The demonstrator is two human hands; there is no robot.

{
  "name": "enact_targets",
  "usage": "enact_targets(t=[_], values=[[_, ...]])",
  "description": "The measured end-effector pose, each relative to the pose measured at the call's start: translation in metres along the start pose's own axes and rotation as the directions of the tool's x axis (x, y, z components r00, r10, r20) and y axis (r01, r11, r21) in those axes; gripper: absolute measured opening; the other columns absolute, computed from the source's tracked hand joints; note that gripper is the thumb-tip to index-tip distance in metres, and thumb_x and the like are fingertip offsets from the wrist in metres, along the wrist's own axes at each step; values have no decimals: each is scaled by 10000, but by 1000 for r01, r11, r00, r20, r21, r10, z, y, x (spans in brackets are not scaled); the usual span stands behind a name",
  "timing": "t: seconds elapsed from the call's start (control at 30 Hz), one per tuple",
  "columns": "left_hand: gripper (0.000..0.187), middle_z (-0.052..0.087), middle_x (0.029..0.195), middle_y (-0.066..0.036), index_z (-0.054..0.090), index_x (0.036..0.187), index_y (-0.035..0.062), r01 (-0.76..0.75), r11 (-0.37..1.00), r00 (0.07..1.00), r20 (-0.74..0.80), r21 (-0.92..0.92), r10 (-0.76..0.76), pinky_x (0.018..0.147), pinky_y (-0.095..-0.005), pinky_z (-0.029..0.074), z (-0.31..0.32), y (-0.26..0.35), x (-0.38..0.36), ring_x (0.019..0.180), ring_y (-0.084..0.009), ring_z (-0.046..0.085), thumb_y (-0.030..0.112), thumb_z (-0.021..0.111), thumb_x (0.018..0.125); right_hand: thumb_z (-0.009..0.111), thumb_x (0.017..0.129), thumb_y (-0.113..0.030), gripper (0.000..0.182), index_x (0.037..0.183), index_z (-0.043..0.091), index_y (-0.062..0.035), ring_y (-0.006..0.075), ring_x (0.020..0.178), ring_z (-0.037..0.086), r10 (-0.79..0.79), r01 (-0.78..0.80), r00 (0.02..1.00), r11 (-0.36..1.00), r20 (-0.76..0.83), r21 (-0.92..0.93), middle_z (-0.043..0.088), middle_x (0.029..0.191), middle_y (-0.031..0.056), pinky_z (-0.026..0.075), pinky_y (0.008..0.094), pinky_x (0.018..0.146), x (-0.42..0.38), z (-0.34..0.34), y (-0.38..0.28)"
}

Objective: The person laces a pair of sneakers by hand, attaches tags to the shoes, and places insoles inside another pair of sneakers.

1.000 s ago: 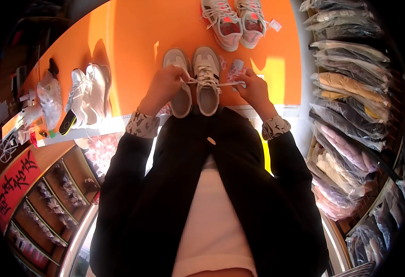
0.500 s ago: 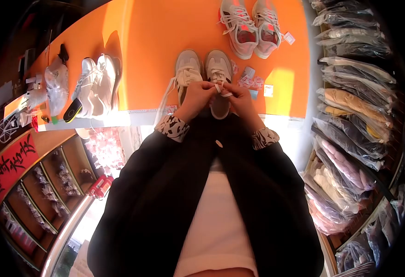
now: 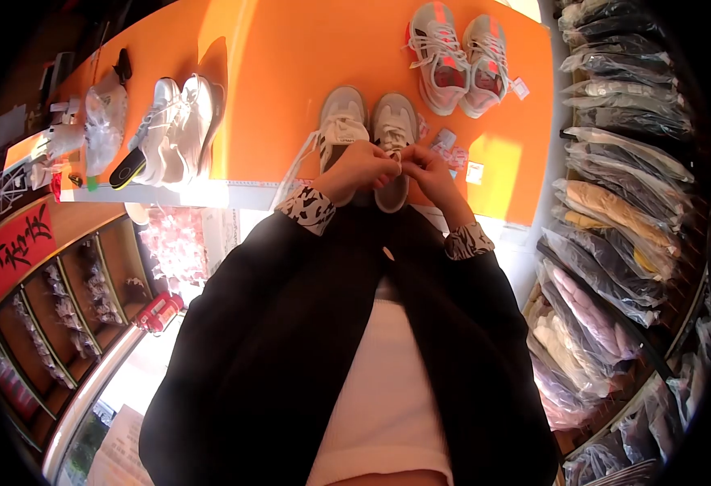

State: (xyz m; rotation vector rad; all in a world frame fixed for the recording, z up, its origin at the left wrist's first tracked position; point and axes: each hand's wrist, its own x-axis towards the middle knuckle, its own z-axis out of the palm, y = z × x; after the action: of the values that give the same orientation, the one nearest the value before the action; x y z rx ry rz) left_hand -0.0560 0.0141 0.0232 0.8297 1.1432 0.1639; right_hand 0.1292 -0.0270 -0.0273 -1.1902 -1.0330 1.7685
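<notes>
A pair of white sneakers stands at the near edge of the orange table [image 3: 282, 73]: the left sneaker [image 3: 340, 117] and the right sneaker [image 3: 393, 121]. My left hand [image 3: 357, 168] and my right hand [image 3: 426, 168] meet over the right sneaker, fingers pinched on its white lace [image 3: 393, 159]. A loose lace [image 3: 298, 166] from the left sneaker trails down over the table's edge. My fingers hide the exact grip.
A second pair of grey-and-pink sneakers [image 3: 461, 57] sits further back, and white sneakers [image 3: 179, 125] lie at the left beside a black object [image 3: 127, 168]. Paper tags [image 3: 452, 150] lie right of the shoes. Bagged clothes [image 3: 614, 170] fill racks on the right; shelves [image 3: 55, 308] stand lower left.
My hands were apart, pulling the lace out sideways; they have come together over the right sneaker. The view has shifted slightly.
</notes>
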Motion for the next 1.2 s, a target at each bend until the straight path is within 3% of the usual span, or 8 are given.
enact_targets(t=[0.1,0.17,0.23,0.37,0.47,0.7,0.87,1.2], values=[[174,586,693,-50,637,789,-5,-105,994,992,-65,23,107,544,-271,458,3,-8,2,620,-156,590,167,661,773,624,803,-51,153,955,627,-41,195,756,592,-230,169,968,889,-96,-426,639,832,40,441,320,688,5,-7,7],[146,595,715,-93,629,802,-8,-381,477,593,-187,792,783,555,-318,480,5,-26,11,635,-246,615,135,655,791,639,773,-49,169,941,622,-47,242,744,596,-397,223,913,677,-94,-701,643,850,69,439,341,682,3,-8,-6],[142,594,746,-109,620,800,-5,-310,454,571,-218,835,791,564,-333,483,7,-33,7,652,-277,612,128,665,782,658,720,-48,219,934,610,-42,299,779,596,-600,75,800,135,-21,-988,628,885,101,450,373,683,0,-9,-29],[94,573,853,-88,602,795,67,-408,451,511,-211,794,833,626,-402,510,8,-37,-17,725,-312,626,116,670,753,684,724,-85,230,939,612,-44,292,784,593,-456,59,883,342,-111,-938,608,861,92,451,398,693,-6,-13,-12],[114,578,842,-62,597,807,72,-225,542,443,-410,810,797,646,-402,509,1,-40,-41,775,-286,622,126,678,749,689,739,-105,247,964,606,-43,307,810,584,-334,78,893,773,-300,-629,586,846,113,443,422,759,-5,-8,-11],[464,550,1118,-111,524,1182,118,64,631,523,-565,773,639,745,-427,519,-20,-46,-28,910,-325,626,89,676,745,735,702,-128,438,1097,569,-38,340,945,563,-549,349,836,509,16,-787,579,1016,152,442,434,836,12,61,-42],[373,578,1079,-68,618,1095,172,-77,575,541,-451,814,710,746,-402,529,-47,-54,-7,916,-305,630,29,640,751,712,656,-111,595,1213,509,-69,338,970,562,-523,215,852,331,11,-919,559,1084,161,441,417,814,38,89,-21],[190,564,983,-113,678,876,126,-466,267,422,-53,844,905,703,-384,517,-103,-82,1,818,-310,614,17,624,730,619,679,-89,214,889,650,-115,224,934,558,-576,210,809,102,115,-972,571,971,22,390,375,822,41,116,8]])
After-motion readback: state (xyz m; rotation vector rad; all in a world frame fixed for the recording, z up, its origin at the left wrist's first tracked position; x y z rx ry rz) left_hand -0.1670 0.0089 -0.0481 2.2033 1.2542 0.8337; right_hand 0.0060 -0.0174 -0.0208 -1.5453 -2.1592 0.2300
